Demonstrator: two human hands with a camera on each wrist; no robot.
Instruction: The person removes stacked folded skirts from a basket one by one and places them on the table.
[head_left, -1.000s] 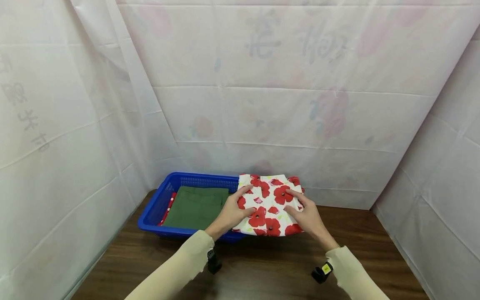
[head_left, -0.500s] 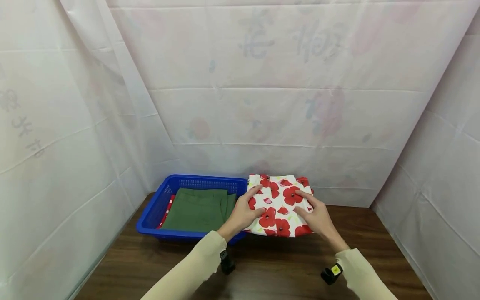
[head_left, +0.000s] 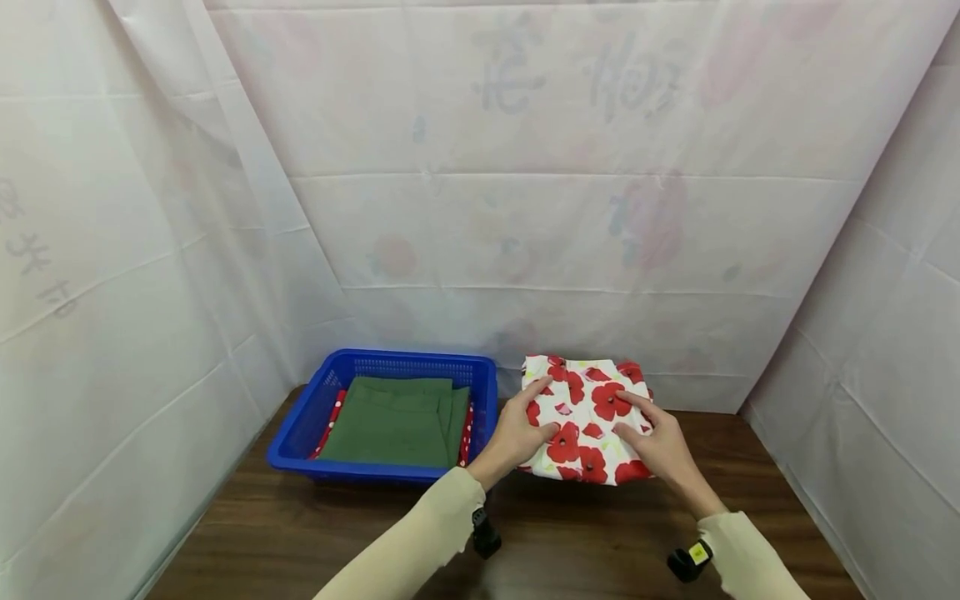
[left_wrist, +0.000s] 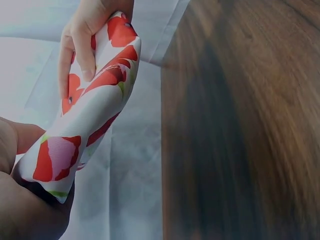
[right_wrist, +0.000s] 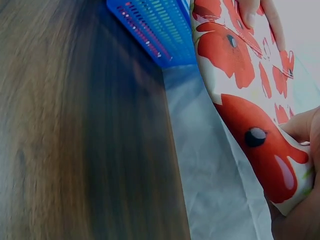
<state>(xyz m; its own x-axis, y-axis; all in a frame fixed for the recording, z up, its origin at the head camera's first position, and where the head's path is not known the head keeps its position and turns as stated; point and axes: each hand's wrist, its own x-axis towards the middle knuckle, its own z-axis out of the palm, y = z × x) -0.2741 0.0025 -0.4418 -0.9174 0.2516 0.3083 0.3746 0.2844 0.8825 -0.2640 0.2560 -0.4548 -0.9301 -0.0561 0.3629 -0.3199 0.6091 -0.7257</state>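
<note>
A folded white cloth with red poppies point(head_left: 588, 429) is held up between both hands, to the right of the blue basket. My left hand point(head_left: 517, 433) grips its left side, thumb on top and the palm side beneath, as the left wrist view shows. On the opposite side my right hand point(head_left: 663, 442) grips it the same way, with thumb and fingertips over the print. Several folded layers show along the cloth's near edge point(left_wrist: 107, 102). In the right wrist view, it is raised above the table, with the right hand point(right_wrist: 302, 215) under its corner.
The blue plastic basket point(head_left: 375, 472) stands at the back left of the wooden table point(head_left: 585, 542). Inside lie a folded green cloth point(head_left: 390, 425) and, under it, a red cloth with white dots point(head_left: 467, 433). Pale printed sheets point(head_left: 465, 233) hang behind and at both sides.
Both hands have carried the poppy cloth rightward, off the basket's right end. The basket's right rim and more of the green and red dotted cloths now show.
</note>
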